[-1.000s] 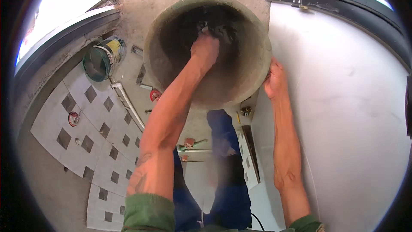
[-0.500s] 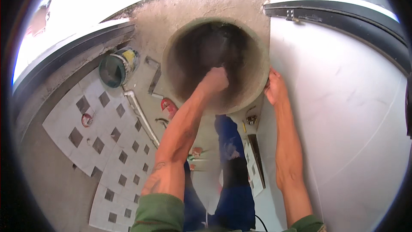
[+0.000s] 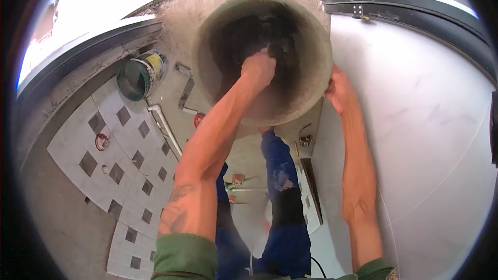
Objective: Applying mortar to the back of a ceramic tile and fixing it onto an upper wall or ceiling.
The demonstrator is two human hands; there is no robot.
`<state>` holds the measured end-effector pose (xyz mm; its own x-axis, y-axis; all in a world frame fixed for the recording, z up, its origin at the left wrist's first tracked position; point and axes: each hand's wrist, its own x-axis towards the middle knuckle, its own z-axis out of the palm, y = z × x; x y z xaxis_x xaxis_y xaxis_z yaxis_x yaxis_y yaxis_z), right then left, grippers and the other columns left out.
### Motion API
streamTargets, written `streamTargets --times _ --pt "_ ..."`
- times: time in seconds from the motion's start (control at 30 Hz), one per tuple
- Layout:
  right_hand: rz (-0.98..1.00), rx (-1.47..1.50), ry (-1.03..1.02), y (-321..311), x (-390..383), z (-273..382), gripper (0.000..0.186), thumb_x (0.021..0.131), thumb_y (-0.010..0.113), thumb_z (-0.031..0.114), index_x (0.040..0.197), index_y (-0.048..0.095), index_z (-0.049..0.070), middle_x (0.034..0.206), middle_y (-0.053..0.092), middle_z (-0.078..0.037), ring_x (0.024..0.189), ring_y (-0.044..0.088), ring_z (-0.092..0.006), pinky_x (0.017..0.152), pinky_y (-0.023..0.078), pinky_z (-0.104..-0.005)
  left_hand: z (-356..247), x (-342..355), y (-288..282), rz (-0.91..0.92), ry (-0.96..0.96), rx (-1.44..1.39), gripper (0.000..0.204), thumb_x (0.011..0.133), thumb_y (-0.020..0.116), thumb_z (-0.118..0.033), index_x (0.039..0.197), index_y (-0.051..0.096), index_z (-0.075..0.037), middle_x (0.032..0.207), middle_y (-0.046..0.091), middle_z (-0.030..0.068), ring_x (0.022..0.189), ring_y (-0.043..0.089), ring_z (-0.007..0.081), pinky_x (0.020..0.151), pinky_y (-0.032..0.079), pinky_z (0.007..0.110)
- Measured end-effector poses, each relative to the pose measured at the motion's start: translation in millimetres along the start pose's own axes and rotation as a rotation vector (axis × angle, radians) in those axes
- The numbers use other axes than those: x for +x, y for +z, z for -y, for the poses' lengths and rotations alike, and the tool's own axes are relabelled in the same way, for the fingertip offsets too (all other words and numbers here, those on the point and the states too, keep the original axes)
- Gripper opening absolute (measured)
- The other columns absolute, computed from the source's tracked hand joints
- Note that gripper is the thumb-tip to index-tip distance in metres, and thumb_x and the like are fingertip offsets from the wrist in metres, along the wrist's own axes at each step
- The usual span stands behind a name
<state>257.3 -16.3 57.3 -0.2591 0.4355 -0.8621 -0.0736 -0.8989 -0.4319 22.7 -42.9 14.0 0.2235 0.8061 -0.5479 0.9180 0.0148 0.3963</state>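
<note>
Reaching well down into a large round tub (image 3: 295, 75), the left hand (image 3: 259, 68) is closed in a fist toward its dark inner wall. Half a second ago that fist hung closer to the near lip; now it sits deeper inside, and the tub's mouth shows larger and higher in view. This suggests the inside of the tub is where the effort goes, with the other hand steadying it.

The left fingertips are hidden by the fist, so I cannot tell whether anything is pinched there. The right hand (image 3: 340, 91) keeps its fingers curled on the outer edge of the rim at the right, a narrow hold that has not left that side.

The tub is just ahead of the person's legs, above rough concrete, its mouth turned toward the head; whether its base touches the floor is hidden. To its left is a smaller green bucket (image 3: 134, 80), with a white pipe (image 3: 165, 126) nearby and pale tiles with dark squares (image 3: 78, 148) farther left. A smooth white panel (image 3: 425, 140) fills the right side, just beside the right hand.
</note>
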Motion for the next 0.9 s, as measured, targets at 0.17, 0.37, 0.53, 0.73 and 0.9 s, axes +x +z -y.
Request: streamTargets --times 0.17,0.37,0.53,0.73,0.9 --pt "0.047 -0.053 0.02 4.0 9.2 27.7 0.048 0.095 0.043 0.029 0.138 0.04 0.008 0.134 0.047 -0.01 0.124 0.042 -0.0253 0.094 0.043 -0.0525 14.2 -37.4 -10.7 0.239 -0.127 0.012 0.016 0.077 0.058 -0.011 0.085 0.069 -0.003 0.09 0.067 0.0216 0.085 0.067 0.0334 0.069 0.055 0.041" --pt "-0.189 0.259 0.008 5.5 -0.2 -14.0 0.056 0.097 0.039 0.04 0.143 0.031 0.008 0.14 0.038 -0.011 0.127 0.037 -0.0279 0.096 0.04 -0.054 15.3 -28.4 -37.0 0.44 -0.078 0.019 0.02 0.074 0.057 -0.008 0.087 0.069 0.001 0.091 0.066 0.0231 0.084 0.066 0.0367 0.073 0.055 0.043" --pt "-0.344 -0.187 0.051 -12.9 -113.6 -104.3 0.058 0.096 0.042 0.045 0.144 0.031 0.013 0.132 0.045 -0.01 0.119 0.046 -0.0229 0.092 0.044 -0.0456 35.5 -7.7 -28.1 0.408 -0.181 0.06 0.02 0.076 0.057 -0.008 0.089 0.069 0.001 0.096 0.066 0.0236 0.089 0.066 0.0361 0.075 0.055 0.042" --pt "-0.613 -0.972 0.149 45.6 -289.0 -185.8 0.043 0.097 0.044 0.022 0.136 0.043 0.003 0.124 0.044 -0.02 0.115 0.044 -0.0347 0.102 0.03 -0.0425 48.6 -18.5 -15.8 0.167 -0.471 -0.149 0.021 0.076 0.054 -0.007 0.09 0.065 0.004 0.09 0.066 0.0238 0.09 0.064 0.0387 0.074 0.054 0.045" --pt "-0.538 -1.075 -0.031 70.8 -282.7 -199.7 0.043 0.095 0.047 0.021 0.134 0.044 0.003 0.124 0.04 -0.023 0.115 0.04 -0.0369 0.099 0.032 -0.0435 -0.2 13.8 14.4 0.333 -0.064 -0.069 0.02 0.075 0.055 -0.012 0.084 0.07 -0.001 0.093 0.066 0.0226 0.086 0.063 0.042 0.079 0.052 0.042"
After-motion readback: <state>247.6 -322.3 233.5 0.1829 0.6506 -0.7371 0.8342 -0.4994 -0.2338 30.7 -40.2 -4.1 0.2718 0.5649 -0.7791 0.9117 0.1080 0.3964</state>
